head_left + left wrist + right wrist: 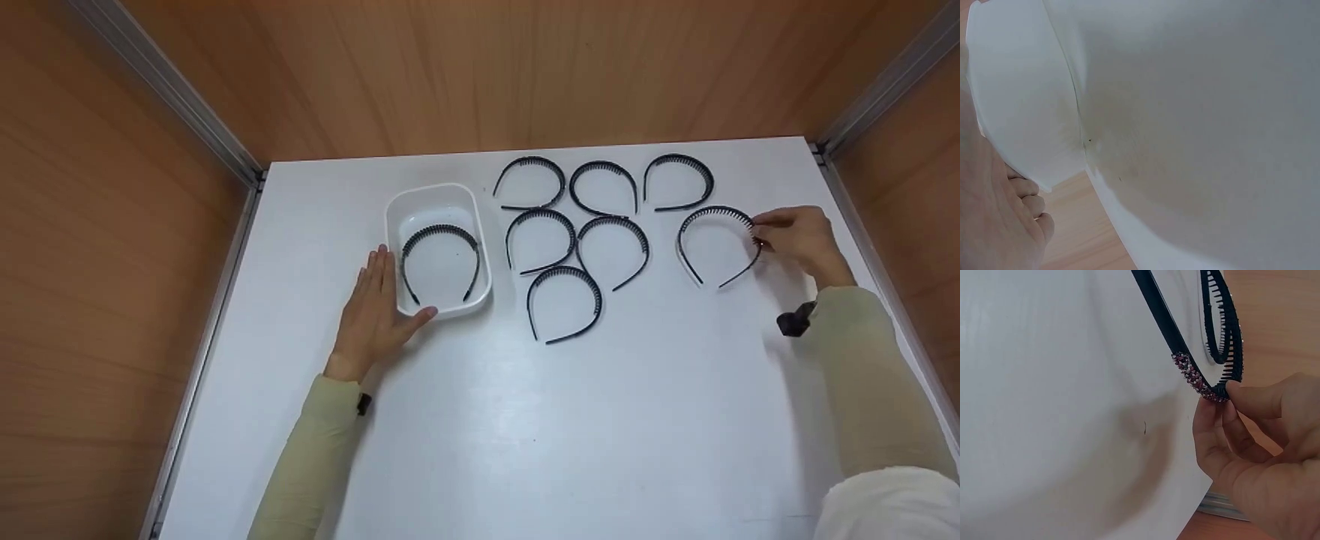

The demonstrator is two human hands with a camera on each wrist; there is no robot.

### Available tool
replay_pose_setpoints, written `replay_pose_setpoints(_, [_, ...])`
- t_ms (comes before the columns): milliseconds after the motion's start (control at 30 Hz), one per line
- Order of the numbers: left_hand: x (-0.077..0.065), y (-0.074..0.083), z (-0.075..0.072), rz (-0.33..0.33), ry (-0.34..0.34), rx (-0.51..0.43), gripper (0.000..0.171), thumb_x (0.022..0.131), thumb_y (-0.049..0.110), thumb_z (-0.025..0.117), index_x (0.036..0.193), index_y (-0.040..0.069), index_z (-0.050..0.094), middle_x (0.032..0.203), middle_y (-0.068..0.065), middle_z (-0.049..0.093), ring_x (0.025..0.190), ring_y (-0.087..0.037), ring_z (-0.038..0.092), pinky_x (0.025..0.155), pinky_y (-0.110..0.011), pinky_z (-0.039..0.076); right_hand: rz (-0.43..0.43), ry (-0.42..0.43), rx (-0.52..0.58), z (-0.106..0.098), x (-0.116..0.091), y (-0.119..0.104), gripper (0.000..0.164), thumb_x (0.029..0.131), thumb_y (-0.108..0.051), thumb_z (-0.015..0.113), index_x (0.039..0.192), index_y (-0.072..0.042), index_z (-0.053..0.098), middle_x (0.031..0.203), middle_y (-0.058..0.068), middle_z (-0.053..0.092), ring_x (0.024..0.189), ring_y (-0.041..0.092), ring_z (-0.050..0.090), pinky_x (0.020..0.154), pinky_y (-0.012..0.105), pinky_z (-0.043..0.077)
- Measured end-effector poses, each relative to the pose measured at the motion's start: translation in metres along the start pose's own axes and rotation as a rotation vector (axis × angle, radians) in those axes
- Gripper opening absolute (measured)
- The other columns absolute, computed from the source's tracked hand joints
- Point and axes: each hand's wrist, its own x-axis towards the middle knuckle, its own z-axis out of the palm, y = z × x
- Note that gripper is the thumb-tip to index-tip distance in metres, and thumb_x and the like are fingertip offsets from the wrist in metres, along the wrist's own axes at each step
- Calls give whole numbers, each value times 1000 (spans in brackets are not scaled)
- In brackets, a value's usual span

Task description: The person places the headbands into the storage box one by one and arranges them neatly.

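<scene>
My right hand pinches one side of a black toothed headband between thumb and fingers at the right of the table. In the right wrist view, pink and silver beads cover part of this headband, close to the fingertips. My left hand lies with straight fingers along the left wall of a white plastic tub, its thumb at the front rim. Inside the tub sits another black headband. The left wrist view has the left hand beside the tub's outer wall.
Several more black headbands lie on the white table between tub and right hand, among them a front one and a back right one. Wooden panels stand along the back and both sides.
</scene>
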Motion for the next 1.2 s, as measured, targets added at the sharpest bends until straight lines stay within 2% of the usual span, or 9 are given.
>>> replay_pose_setpoints(367, [-1, -2, 1, 15, 13, 1, 124, 93, 87, 48, 170, -2, 7, 180, -19, 6, 168, -32, 6, 137, -47, 12, -14, -5, 24, 5, 0, -13, 39, 107, -18, 65, 138, 5, 65, 103, -7, 67, 87, 2, 67, 81, 16, 61])
replay_pose_setpoints(633, [0, -1, 2, 2, 11, -19, 123, 94, 82, 55, 170, -3, 8, 179, -20, 6, 168, -32, 5, 137, -47, 12, -72, -36, 160, 10, -1, -27, 36, 105, -12, 68, 135, 9, 64, 92, -16, 71, 85, -1, 71, 80, 19, 63])
replay_pose_setpoints(733, [1, -1, 2, 5, 12, -14, 124, 94, 84, 52, 170, -3, 7, 179, -20, 6, 168, -32, 5, 137, -47, 12, -78, -51, 199, 13, -2, -35, 37, 105, -11, 68, 136, 9, 63, 92, -15, 72, 86, 0, 72, 81, 19, 63])
replay_pose_setpoints(900, [1, -2, 1, 8, 11, -17, 126, 92, 89, 47, 170, -2, 7, 179, -20, 6, 168, -32, 6, 137, -46, 12, -100, -70, 243, 18, -3, -46, 35, 104, -9, 69, 134, 8, 64, 95, -13, 73, 88, 3, 73, 82, 20, 64])
replay_pose_setpoints(1033, [0, -2, 2, 3, 9, -17, 126, 92, 88, 48, 170, -2, 7, 179, -19, 5, 168, -33, 6, 137, -46, 12, -101, -68, 252, 21, -4, -56, 32, 103, -9, 71, 131, 5, 67, 96, -12, 72, 87, 4, 73, 81, 21, 64])
replay_pose_setpoints(1200, [0, -2, 2, 10, 18, -19, 125, 93, 87, 49, 170, -2, 8, 179, -19, 6, 168, -32, 7, 137, -46, 13, -104, -71, 255, 24, -6, -68, 36, 102, -8, 71, 134, 8, 66, 98, -12, 72, 88, 3, 73, 82, 20, 64])
